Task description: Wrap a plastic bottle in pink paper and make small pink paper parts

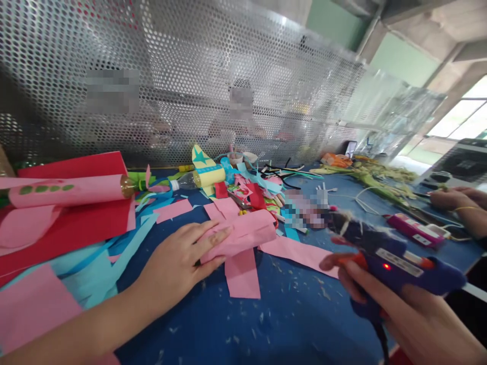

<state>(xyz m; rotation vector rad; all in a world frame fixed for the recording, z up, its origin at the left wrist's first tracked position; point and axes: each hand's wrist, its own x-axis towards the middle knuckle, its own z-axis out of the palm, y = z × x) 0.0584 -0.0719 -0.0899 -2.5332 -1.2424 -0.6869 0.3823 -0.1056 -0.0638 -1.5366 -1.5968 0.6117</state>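
Note:
My left hand [182,258] lies on a pink paper-wrapped roll [243,234] on the blue table [243,324], fingers pressed along its near end. Pink paper strips [243,276] stick out from under the roll toward me and to the right. My right hand [403,314] grips a dark blue hot glue gun [391,256] with an orange trigger and a lit red lamp. Its nozzle points left toward the roll, a short way from it.
Red and pink sheets [76,213] and a pink tube with green dots lie at the left. A yellow and blue paper rocket on a bottle [205,175] stands behind. Another person's hand [456,203] rests at the far right. A perforated metal screen [190,76] backs the table.

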